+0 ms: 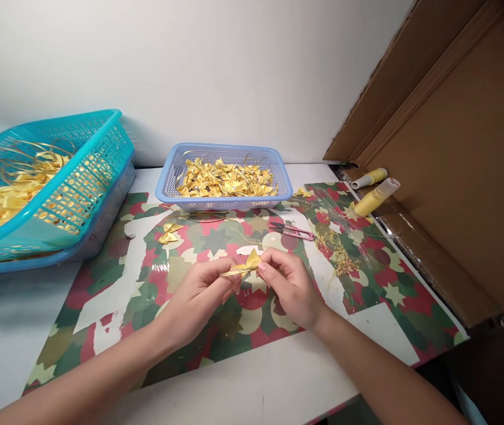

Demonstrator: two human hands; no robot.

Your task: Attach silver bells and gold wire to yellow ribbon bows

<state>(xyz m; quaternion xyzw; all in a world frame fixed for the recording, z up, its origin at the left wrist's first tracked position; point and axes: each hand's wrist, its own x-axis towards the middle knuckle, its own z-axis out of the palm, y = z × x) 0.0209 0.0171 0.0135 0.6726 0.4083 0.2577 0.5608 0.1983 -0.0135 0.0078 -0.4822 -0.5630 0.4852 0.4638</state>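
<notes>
Between my two hands is a yellow ribbon bow, held a little above the patterned table cover. My left hand pinches its left side, where thin gold strands stick out past the fingers. Thumb and fingertips of my right hand are closed on the bow's right side. Fingers hide part of the bow. Beyond my left hand a second yellow bow lies on the cover. Pink-handled thread snips rest beyond my right hand, close to a heap of gold thread scraps.
A blue basket of yellow bows stands at the back. To the left, a turquoise basket holds more yellow ribbon pieces. Two yellow thread spools are by the cardboard wall on the right.
</notes>
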